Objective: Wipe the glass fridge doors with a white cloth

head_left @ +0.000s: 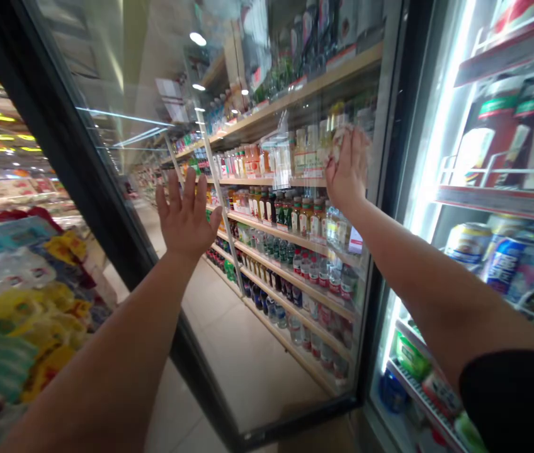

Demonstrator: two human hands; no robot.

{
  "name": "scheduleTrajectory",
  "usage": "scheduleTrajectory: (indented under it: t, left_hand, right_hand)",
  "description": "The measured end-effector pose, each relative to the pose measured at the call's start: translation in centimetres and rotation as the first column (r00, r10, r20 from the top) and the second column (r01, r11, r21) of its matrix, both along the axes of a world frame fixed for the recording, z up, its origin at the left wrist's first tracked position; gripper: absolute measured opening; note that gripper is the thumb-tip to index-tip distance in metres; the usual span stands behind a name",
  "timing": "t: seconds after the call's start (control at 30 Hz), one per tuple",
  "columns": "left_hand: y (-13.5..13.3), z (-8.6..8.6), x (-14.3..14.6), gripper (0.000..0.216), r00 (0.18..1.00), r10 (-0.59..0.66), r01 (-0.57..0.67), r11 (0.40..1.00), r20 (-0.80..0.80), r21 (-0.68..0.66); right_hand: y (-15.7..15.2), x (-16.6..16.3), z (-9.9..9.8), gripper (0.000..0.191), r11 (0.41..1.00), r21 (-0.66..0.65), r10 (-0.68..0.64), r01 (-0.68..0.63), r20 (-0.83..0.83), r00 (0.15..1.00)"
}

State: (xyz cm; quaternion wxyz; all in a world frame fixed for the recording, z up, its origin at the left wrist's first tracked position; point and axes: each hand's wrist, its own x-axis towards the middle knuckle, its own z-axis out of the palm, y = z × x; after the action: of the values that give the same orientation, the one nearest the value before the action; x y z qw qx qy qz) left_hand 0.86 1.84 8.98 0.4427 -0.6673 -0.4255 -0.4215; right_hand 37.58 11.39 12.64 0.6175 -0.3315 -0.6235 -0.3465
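Observation:
A framed glass door [257, 352] of a drinks cooler stands swung open in front of me. My left hand [184, 217] lies flat toward the left part of the pane, fingers spread, with nothing in it. On the upper right of the glass, my right hand [349, 176] presses a crumpled pale cloth [339, 136] under its fingers. Most of the cloth is hidden by that hand, which is close to the door's dark right frame [386, 157].
Lit cooler shelves [498, 201] with bottles and cans stand at the right. Beyond the glass run shelves of bottled drinks [305, 217] along an aisle with a tiled floor [220, 327]. Colourful packaged goods [26, 302] are stacked at the left, outside the door's dark edge.

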Motion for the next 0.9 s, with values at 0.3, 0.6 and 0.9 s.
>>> scheduleTrajectory:
  t: [0.3, 0.6, 0.9]
  left_hand:
    - [0.1, -0.1, -0.1, 0.082, 0.996, -0.086, 0.086, 0.996, 0.017, 0.006]
    - [-0.5, -0.1, 0.1, 0.079, 0.992, -0.122, 0.123, 0.991, 0.031, -0.043]
    - [-0.8, -0.1, 0.4, 0.075, 0.999, -0.042, 0.042, 0.999, 0.021, -0.009]
  right_hand:
    - [1.6, 3.4, 3.6, 0.067, 0.992, -0.08, -0.097, 0.093, -0.046, 0.994]
    - [2.0, 5.9, 0.6, 0.069, 0.994, -0.092, -0.062, 0.055, -0.072, 0.995]
    - [2.3, 4.6, 6.3, 0.064, 0.985, -0.174, -0.036, 0.011, -0.143, 0.989]
